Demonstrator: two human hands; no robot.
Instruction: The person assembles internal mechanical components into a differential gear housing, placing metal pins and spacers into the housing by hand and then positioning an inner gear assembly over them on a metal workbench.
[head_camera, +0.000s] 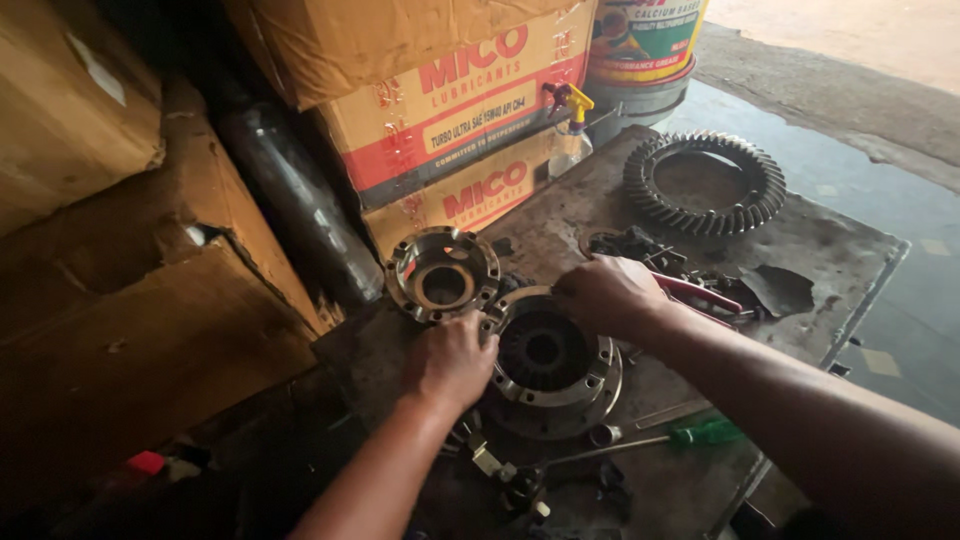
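Gripping the round differential housing (548, 355) lying flat on the counter (800, 250), my left hand (450, 360) and right hand (605, 295) clasp opposite rim edges.

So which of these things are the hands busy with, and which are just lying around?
In use:
- left hand and right hand, both on the round metal housing

Lying about:
- flanged metal cap
- big ring gear
- green-handled screwdriver
- spray bottle
- cardboard boxes
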